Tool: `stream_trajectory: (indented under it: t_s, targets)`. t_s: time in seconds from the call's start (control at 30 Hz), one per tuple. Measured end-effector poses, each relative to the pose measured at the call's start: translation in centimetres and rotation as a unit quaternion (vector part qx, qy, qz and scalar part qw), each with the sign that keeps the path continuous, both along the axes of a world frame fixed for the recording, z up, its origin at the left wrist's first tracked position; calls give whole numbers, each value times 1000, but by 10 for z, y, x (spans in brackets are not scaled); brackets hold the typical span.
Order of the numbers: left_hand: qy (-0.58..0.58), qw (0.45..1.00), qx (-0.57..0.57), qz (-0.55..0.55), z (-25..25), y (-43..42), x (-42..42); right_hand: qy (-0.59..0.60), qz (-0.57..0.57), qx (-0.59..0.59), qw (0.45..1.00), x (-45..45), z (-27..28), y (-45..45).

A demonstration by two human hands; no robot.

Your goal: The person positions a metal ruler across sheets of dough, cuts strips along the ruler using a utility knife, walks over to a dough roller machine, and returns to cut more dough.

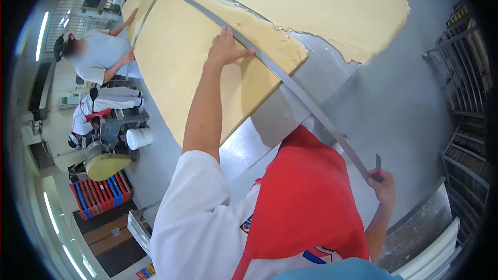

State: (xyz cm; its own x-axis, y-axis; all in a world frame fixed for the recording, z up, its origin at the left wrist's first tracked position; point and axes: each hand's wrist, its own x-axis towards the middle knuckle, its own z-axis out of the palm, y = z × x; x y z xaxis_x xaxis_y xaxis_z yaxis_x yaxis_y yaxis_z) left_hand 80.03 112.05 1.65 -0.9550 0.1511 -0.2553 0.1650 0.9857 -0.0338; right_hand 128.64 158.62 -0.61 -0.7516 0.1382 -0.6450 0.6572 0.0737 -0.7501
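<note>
A long metal straightedge point(290, 84) lies slantwise across a thick sheet of pale yellow dough point(181, 57) and reaches out past its near edge. My left hand point(226, 49) is on the dough side, fingertips and spread thumb pressed against the straightedge. At the near end, my right hand point(383, 185) is closed around the end of the straightedge and a small knife point(378, 163), whose dark blade points up. A narrow dough strip with a ragged edge point(282, 46) lies on the straightedge's far side.
A second dough sheet point(321, 5) lies beyond on the metal table point(327, 67). A co-worker point(104, 54) at the left holds a long strip over the dough. Another person point(96, 109) bends near a white bucket point(139, 138). Metal racks point(459, 67) stand at the right.
</note>
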Motion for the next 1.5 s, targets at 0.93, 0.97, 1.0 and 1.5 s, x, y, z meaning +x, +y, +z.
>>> stream_trajectory:
  t_s: [0.93, 0.97, 1.0, 1.5]
  targets:
    - [-68, 995, -6, 66, 36, 29, 8, -24, 13, -67, 997, -1, -9, 9]
    - [-84, 994, -9, 75, 39, 30, 9, -32, 13, -68, 997, 1, -12, 11]
    - [-99, 991, -13, 84, 42, 31, 10, -18, 21, -73, 997, 3, -12, 12]
    - [-98, 990, 18, 102, 60, 45, 12, 124, 37, 194, 972, -36, 17, 43]
